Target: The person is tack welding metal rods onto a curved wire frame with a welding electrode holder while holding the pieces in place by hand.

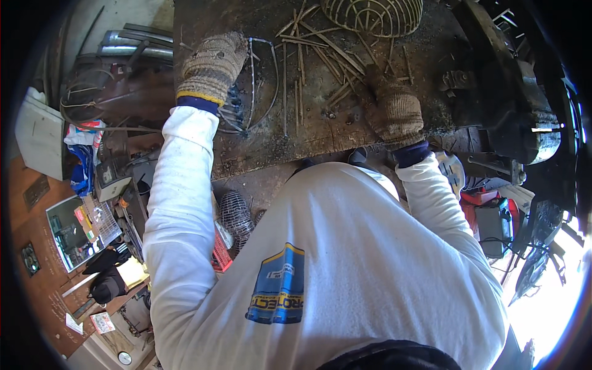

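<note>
Pressing down with my left hand (213, 65), gloved and laid flat, on a bent wire frame (256, 86) at the left part of the bench (271, 139); fingers spread over the wire rather than curled around it. My right hand (394, 108), also gloved, rests among the loose thin rods (320, 55) scattered mid-bench; fingers look closed loosely, but whether a rod sits inside the grip I cannot tell. A rounded wire basket (373, 15) sits at the far edge. Judgement: the frame should stay pinned flat while a single rod is picked clear of its neighbours, keeping the left palm's weight over the wire so it does not spring. Both forearms reach forward from white sleeves, left elbow out wide, right wrist bent downward.
</note>
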Action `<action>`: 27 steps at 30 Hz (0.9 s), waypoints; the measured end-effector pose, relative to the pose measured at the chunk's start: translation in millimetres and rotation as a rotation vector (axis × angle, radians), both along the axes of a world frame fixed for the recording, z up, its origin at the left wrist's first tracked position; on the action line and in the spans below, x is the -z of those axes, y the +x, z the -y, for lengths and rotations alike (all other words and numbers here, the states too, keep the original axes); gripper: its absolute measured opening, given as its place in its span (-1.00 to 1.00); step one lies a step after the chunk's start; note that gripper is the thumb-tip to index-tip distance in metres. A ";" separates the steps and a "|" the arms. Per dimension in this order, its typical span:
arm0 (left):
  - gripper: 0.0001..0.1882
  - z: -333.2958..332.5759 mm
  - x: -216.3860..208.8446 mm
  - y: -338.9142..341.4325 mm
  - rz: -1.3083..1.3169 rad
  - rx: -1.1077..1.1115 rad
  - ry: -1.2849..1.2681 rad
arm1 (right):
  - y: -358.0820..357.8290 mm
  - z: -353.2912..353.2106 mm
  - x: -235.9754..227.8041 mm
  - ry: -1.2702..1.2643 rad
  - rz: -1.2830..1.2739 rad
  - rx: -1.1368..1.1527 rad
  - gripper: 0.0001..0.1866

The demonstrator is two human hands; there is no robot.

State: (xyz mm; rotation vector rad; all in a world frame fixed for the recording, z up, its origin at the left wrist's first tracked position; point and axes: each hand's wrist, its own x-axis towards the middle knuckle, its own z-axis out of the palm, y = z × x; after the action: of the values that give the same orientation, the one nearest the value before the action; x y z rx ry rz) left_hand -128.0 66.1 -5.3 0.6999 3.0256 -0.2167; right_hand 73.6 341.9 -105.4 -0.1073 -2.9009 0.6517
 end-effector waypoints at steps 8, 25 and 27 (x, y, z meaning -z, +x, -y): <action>-0.57 4.8 0.8 0.6 -0.006 -0.031 -0.061 | -0.3 6.7 8.1 0.004 -0.245 0.024 -0.62; -0.53 6.5 3.6 -6.3 -0.002 -0.027 -0.042 | 3.8 5.3 10.8 0.001 -0.195 0.012 -0.61; -0.53 9.2 4.5 -8.2 0.007 -0.010 -0.016 | 4.3 5.3 10.9 -0.058 -0.198 0.010 -0.58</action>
State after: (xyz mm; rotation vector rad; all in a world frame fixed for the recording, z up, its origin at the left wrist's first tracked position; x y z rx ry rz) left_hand -136.2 56.9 -9.9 0.6823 3.0168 -0.2373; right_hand 77.9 336.6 -116.3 -0.0610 -2.6914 0.7027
